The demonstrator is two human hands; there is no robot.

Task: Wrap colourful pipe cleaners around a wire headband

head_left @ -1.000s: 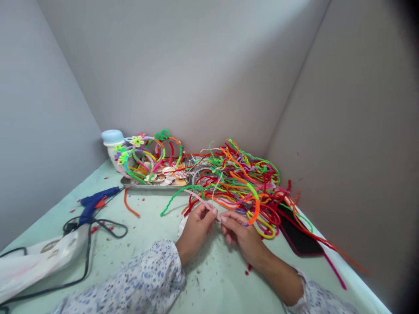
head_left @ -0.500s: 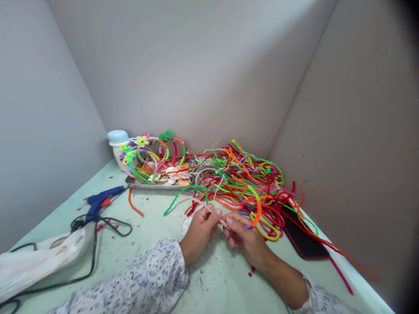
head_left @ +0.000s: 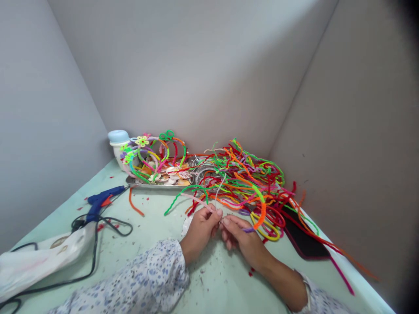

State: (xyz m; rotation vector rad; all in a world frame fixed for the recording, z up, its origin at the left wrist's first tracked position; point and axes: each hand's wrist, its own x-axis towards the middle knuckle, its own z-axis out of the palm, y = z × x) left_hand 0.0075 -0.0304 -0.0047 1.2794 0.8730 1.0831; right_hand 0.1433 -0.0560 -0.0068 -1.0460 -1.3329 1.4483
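**Two hands pinch one pink pipe cleaner**

The left hand point(head_left: 200, 230) and the right hand point(head_left: 242, 240) meet at their fingertips over the pale green table point(head_left: 157, 244). Both are closed in a pinch on the near end of a pale pink pipe cleaner point(head_left: 197, 200). This pipe cleaner runs from the fingertips away to the left and lies just in front of the big pile of pipe cleaners point(head_left: 248, 181). A wavy green pipe cleaner point(head_left: 180, 195) lies close beside it. A short purple piece point(head_left: 248, 230) sticks out at the fingers of the right hand.

At the far left a metal tray point(head_left: 147, 186) holds bent coloured hoops, and a jar with a blue lid point(head_left: 117, 140) stands behind it. A blue glue gun point(head_left: 100, 201) lies on the left with its black cable point(head_left: 94, 248), near a white bag point(head_left: 36, 261). A dark flat object point(head_left: 304, 246) lies partly under the pile on the right.
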